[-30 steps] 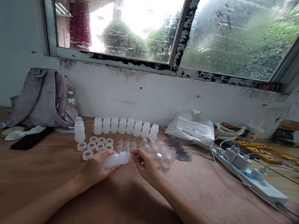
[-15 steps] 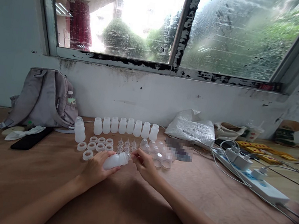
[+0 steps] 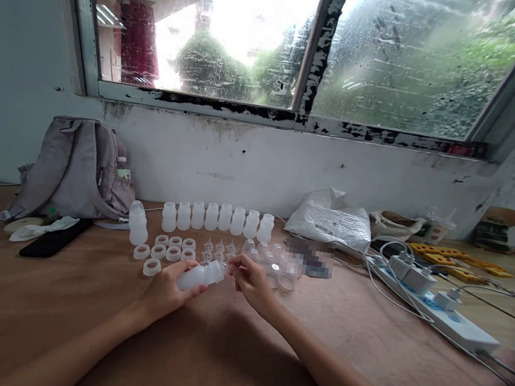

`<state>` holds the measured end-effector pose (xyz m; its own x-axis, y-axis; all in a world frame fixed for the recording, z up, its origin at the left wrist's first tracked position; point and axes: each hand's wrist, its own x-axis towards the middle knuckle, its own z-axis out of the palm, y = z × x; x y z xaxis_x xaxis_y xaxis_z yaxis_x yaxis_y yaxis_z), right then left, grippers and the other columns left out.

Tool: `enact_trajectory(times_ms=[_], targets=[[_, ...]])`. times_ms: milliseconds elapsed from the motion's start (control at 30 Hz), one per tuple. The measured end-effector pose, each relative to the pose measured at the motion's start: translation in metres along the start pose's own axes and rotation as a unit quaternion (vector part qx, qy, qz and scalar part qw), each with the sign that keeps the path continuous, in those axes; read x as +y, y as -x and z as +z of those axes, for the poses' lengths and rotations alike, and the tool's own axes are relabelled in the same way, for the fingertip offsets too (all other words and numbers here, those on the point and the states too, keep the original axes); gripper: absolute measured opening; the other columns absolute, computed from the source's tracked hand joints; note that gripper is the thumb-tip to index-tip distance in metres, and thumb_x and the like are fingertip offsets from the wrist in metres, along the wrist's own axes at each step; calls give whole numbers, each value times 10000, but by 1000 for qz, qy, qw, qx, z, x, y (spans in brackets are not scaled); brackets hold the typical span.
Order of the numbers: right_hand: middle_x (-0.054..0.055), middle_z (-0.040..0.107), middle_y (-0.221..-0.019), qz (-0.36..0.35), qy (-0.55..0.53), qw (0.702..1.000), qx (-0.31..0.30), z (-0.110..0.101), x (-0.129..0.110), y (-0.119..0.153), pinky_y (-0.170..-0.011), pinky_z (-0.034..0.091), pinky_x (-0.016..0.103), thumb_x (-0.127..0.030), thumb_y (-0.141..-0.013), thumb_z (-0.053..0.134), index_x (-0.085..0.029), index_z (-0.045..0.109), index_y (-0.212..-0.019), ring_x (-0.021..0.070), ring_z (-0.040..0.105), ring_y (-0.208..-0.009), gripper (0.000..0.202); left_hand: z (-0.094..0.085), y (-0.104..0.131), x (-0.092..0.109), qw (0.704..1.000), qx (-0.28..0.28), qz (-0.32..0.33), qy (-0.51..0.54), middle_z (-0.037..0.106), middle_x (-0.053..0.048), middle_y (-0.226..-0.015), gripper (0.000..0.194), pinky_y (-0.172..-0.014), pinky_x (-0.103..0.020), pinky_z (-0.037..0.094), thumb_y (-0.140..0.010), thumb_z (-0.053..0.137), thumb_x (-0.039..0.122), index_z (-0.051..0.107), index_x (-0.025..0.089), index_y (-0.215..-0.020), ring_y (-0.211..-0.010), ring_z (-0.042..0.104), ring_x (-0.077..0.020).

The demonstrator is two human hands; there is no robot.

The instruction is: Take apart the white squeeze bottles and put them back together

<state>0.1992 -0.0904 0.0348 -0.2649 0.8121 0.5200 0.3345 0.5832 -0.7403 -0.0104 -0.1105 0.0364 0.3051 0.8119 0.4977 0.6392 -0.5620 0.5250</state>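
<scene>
In the head view, the left hand (image 3: 167, 289) wraps around a frosted baby bottle (image 3: 195, 277), tilted above the wooden table (image 3: 29, 320); the right hand (image 3: 251, 285) pinches narrowly at its clear nipple end (image 3: 222, 268). Collar rings (image 3: 173, 253) lie left of the clear nipples (image 3: 218, 251); upright bottles (image 3: 210, 217) line up behind, with transparent domed caps (image 3: 274, 272) to the right.

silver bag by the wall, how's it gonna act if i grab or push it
The silver bag looks floppy: its creased, uneven skin would probably fold or crumple in a grip. Its shiny surface may feel a bit slippery. Lying low and wide, it would likely slide or bunch up rather than roll. Its contents are hidden, so weight is hard to judge.
</scene>
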Motion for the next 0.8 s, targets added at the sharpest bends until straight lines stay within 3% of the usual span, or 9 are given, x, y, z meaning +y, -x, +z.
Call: enact_trajectory(times_ms=[300,567,800], targets=[[-18,468,-533,1,38,999,-4,2,-6,1,-403,322,188,-321,-810,436,-166,502,-722,78,413,-435,190,2,0,-2,1000,13,11,2,606,-8,-897,326,-713,-300,436,-706,536,454,535,230,-944,-821,557,-192],[-33,374,-434,15,66,997,-36,2,-11,1,-424,273,200,-391,-847,347,-161,389,-481,69,344,-420,435,2,4,-3,999,1,31,-13,592,-36,-958,372,-754,-334,436,-695,545,460,528,227,-985,-872,551,-209],[-29,466,-530,9,82,995,-60,-2,-13,1,-460,293,197,-352,-824,421,-165,454,-608,82,406,-486,288,5,3,-9,999,-3,39,-21,602,-23,-926,378,-725,-305,449,-675,563,467,538,233,-971,-833,566,-196]])
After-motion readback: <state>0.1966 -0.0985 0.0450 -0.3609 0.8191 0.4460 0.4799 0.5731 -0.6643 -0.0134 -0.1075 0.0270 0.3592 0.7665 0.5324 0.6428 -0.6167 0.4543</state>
